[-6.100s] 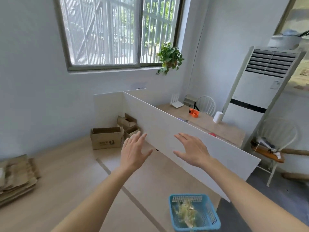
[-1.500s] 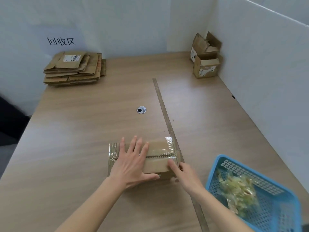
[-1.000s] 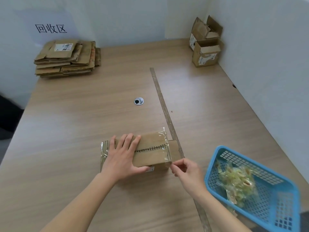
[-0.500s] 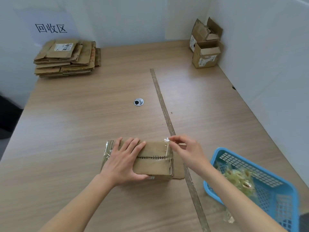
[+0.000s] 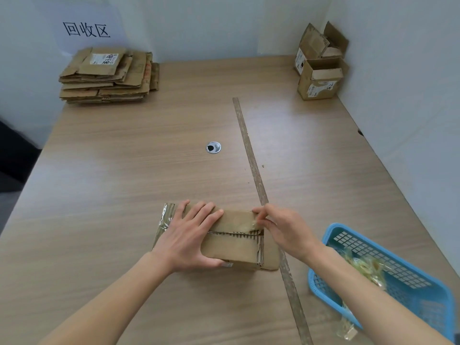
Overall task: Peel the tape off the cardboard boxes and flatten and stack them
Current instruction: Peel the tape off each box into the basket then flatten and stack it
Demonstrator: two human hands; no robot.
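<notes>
Now my right hand [image 5: 286,232] has climbed from the near right corner of the cardboard box [image 5: 234,241], where it was picking a second ago, up to the far right corner, and thumb and fingertips [image 5: 258,212] are pinched together there on the clear tape [image 5: 245,226] that runs over the top seam. Whether I truly have the tape's edge lifted or am only scratching at it I cannot tell; the film is too glassy to read.

My left hand [image 5: 189,235] has not budged: palm and straight fingers pressed flat on the box's left half, thumb hooked down the near face, pinning it to the table [image 5: 124,170]. A loose tail of tape [image 5: 165,219] sticks out from under that hand at the box's nine o'clock end.

So the box sits at six o'clock on the table, close to me, just left of the long seam strip [image 5: 251,160], still sealed. I judge this the start of the peel, with flattening yet to come.

Peeled scraps go in the blue basket [image 5: 333,235] at four o'clock, which already holds crumpled tape [image 5: 363,266]. The flattened stack [image 5: 107,75] waits at eleven o'clock under the wall sign [image 5: 86,29], and two open boxes [image 5: 319,63] remain at one o'clock.
</notes>
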